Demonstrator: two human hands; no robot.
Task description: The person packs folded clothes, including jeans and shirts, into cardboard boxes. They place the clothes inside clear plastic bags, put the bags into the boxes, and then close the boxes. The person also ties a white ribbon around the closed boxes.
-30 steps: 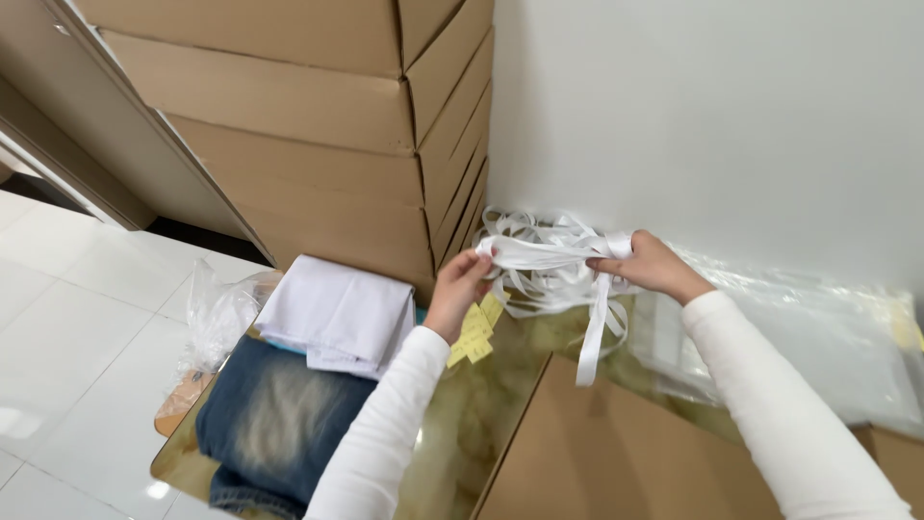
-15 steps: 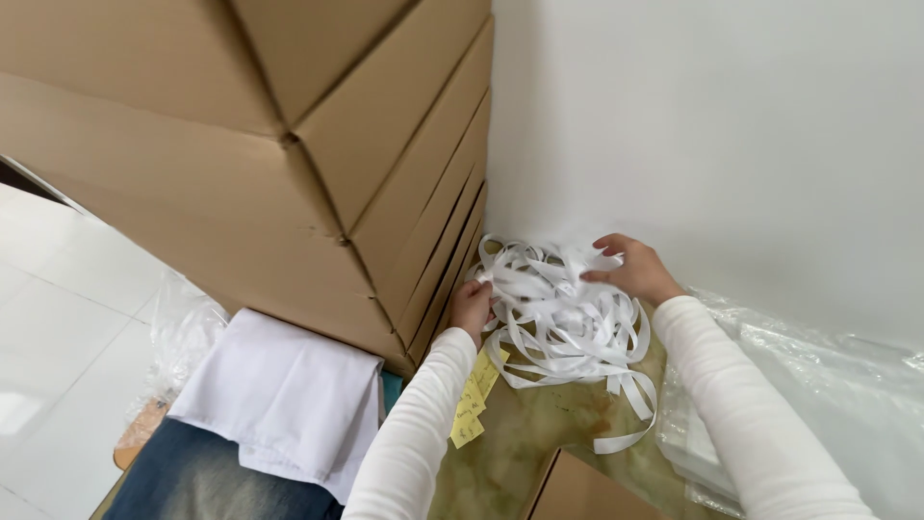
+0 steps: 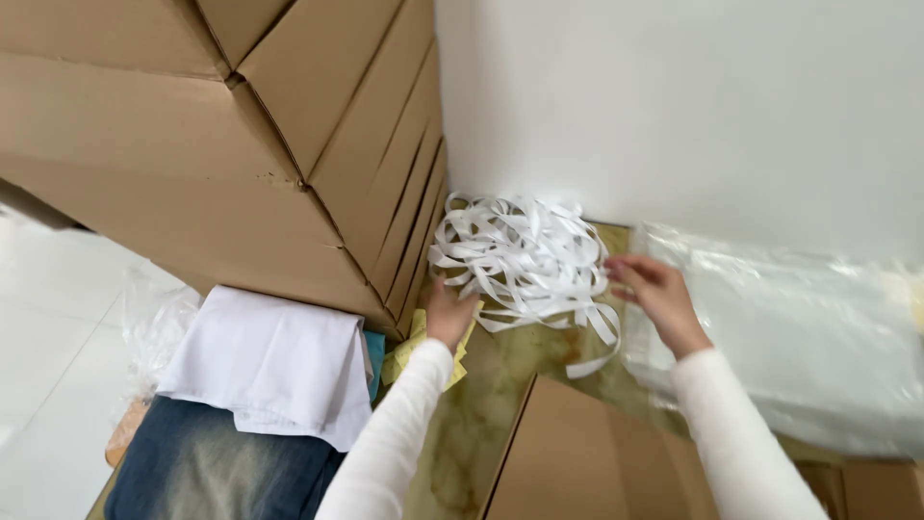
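Note:
A loose tangle of white ribbon strips [image 3: 520, 252] lies on the marbled tabletop in the corner between the wall and the stacked boxes. My left hand [image 3: 449, 312] rests at the pile's near left edge, over yellow paper slips [image 3: 404, 352]. Its fingertips touch the strips and grip nothing that shows. My right hand [image 3: 655, 292] hovers just right of the pile, fingers spread, holding nothing. One strip end [image 3: 595, 358] trails toward me.
Stacked brown cartons [image 3: 289, 144] rise at the left. Below them lie a folded white cloth [image 3: 274, 361] and blue jeans [image 3: 217, 467]. Clear plastic bags [image 3: 789, 327] cover the table's right side. A brown cardboard sheet [image 3: 587, 453] sits in front.
Both hands held a bunch of strips stretched between them, set it down on the pile in the corner, then drew back from it. The camera has shifted right.

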